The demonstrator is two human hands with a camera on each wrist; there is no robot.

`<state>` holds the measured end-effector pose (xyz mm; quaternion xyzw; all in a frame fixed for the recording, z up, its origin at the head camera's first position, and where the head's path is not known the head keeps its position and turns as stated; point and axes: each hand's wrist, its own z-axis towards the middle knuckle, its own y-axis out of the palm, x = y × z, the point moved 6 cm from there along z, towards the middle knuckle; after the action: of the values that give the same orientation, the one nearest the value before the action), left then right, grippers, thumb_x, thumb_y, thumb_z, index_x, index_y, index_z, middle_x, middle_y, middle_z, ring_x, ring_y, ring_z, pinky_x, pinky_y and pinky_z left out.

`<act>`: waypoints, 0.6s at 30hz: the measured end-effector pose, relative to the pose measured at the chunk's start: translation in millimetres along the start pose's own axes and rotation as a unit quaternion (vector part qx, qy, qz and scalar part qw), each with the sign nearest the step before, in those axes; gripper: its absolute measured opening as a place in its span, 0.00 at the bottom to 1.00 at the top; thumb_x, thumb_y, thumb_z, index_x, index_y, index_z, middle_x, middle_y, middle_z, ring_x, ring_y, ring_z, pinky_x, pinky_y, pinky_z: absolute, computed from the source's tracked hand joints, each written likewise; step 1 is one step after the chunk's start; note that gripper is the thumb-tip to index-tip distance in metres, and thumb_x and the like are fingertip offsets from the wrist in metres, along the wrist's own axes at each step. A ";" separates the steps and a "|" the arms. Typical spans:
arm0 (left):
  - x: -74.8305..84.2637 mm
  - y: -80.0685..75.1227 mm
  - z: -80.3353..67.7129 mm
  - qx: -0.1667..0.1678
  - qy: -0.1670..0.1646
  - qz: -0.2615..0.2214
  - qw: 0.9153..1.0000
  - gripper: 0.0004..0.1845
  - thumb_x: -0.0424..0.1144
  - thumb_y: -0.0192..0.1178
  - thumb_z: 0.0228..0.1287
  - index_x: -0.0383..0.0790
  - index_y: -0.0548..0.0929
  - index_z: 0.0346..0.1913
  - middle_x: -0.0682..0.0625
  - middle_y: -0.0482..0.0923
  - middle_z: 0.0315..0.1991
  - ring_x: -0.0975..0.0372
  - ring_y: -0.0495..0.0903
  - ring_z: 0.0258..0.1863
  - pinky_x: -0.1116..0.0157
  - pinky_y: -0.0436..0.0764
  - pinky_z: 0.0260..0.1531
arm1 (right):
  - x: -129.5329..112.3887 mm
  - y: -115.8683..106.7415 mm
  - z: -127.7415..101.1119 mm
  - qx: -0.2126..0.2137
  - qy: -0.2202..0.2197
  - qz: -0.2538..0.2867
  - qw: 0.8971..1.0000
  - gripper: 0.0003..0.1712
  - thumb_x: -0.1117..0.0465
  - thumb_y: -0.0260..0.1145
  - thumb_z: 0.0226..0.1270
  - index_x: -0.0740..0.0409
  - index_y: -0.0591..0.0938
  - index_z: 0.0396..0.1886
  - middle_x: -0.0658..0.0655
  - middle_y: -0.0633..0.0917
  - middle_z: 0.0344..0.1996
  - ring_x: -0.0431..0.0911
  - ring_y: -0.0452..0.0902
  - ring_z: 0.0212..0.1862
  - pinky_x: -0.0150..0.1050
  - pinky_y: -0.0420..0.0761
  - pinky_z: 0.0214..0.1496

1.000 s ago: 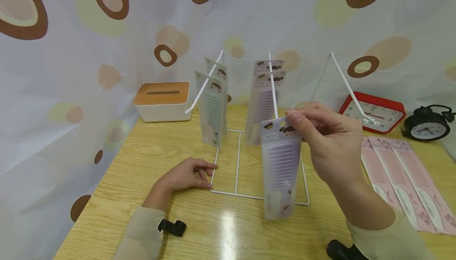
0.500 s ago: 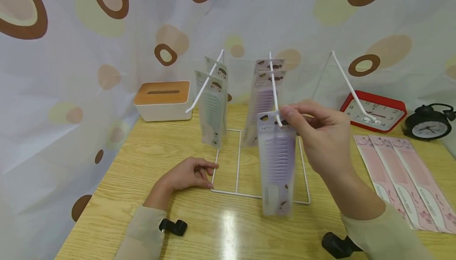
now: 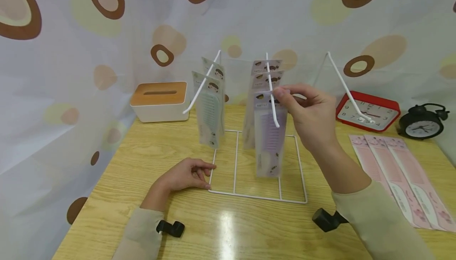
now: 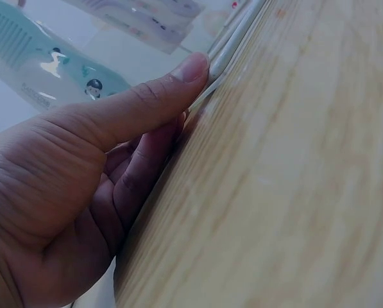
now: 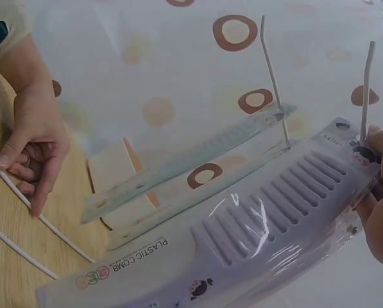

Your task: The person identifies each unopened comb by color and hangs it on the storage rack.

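My right hand [image 3: 310,113] pinches the upper right corner of a packaged purple comb [image 3: 269,137]. That package hangs on the middle prong of a white wire display rack [image 3: 256,197], the prong's tip sticking out in front of its card. Close behind it on the same prong are two more purple comb packages [image 3: 248,113]. Two green comb packages [image 3: 208,113] hang on the left prong; the right prong [image 3: 345,84] carries nothing. My left hand [image 3: 183,174] holds the rack's base at its front left corner, thumb and fingers on the wire [image 4: 233,45].
Several pink comb packages [image 3: 399,177] lie side by side on the table at the right. Behind them stand a red square clock [image 3: 368,111] and a black alarm clock [image 3: 423,122]. A white tissue box [image 3: 160,111] with a wooden lid stands at the back left.
My right hand has slid the purple comb package from the tip of the middle prong back along it, towards the other two. The left hand has stayed on the rack's corner.
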<state>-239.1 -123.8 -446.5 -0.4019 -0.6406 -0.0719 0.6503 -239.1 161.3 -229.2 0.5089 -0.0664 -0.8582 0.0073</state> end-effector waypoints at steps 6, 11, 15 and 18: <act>2.2 0.1 -0.9 0.000 0.000 -0.005 1.000 0.31 0.37 0.75 0.56 0.35 0.79 0.64 0.44 0.81 0.45 0.60 0.82 0.36 0.68 0.84 0.37 | 2.4 -0.8 3.1 -0.004 -0.006 0.007 1.000 0.06 0.71 0.72 0.61 0.58 0.91 0.32 0.48 0.90 0.32 0.39 0.88 0.35 0.30 0.85 0.42; -0.3 0.2 -0.5 0.001 -0.005 -0.006 1.000 0.32 0.38 0.75 0.55 0.36 0.79 0.64 0.44 0.80 0.45 0.61 0.82 0.36 0.68 0.84 0.37 | 3.5 -1.3 1.7 -0.007 -0.011 0.012 1.000 0.06 0.72 0.73 0.60 0.60 0.91 0.35 0.49 0.90 0.33 0.39 0.88 0.35 0.30 0.85 0.43; -0.3 0.5 -1.1 0.002 -0.004 -0.006 1.000 0.32 0.38 0.76 0.55 0.36 0.79 0.64 0.44 0.81 0.45 0.62 0.83 0.36 0.68 0.84 0.38 | 6.9 -4.6 0.1 -0.015 -0.007 0.017 1.000 0.11 0.72 0.73 0.59 0.67 0.89 0.42 0.50 0.89 0.34 0.39 0.87 0.37 0.31 0.85 0.45; 0.8 0.1 -1.6 0.004 -0.001 -0.004 1.000 0.32 0.38 0.76 0.55 0.36 0.80 0.64 0.44 0.81 0.44 0.62 0.83 0.36 0.68 0.84 0.38 | 11.2 -11.6 -3.2 -0.021 -0.004 -0.011 1.000 0.15 0.71 0.73 0.60 0.69 0.87 0.47 0.49 0.89 0.34 0.38 0.87 0.37 0.29 0.85 0.45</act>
<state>-237.7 -124.4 -445.6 -0.3963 -0.6431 -0.0718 0.6513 -241.1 171.5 -241.9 0.5057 -0.0424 -0.8616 0.0079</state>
